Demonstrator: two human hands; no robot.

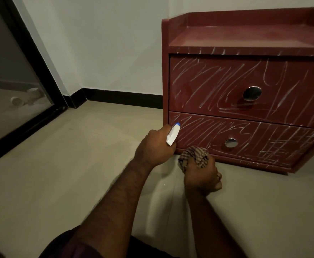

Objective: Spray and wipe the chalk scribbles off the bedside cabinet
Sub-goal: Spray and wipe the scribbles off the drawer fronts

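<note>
Head view has my left hand (155, 147) wrapped round the white spray bottle (173, 135), its blue nozzle close to the left end of the lower drawer (200, 134) of the red cabinet (245, 35), which stands on the floor (78, 164) against the wall (105, 43). My right hand (201, 176) clutches the bunched checked cloth (194, 157) by the cabinet's foot. I judge it best to face the nozzle square at the chalk scribbles (204, 86), mist lightly from the upper drawer (292, 101) down so drips don't streak, and follow with the cloth. I count one bottle, one cloth, one cabinet, two scribbled drawers and two round metal knobs (252, 93).
</note>
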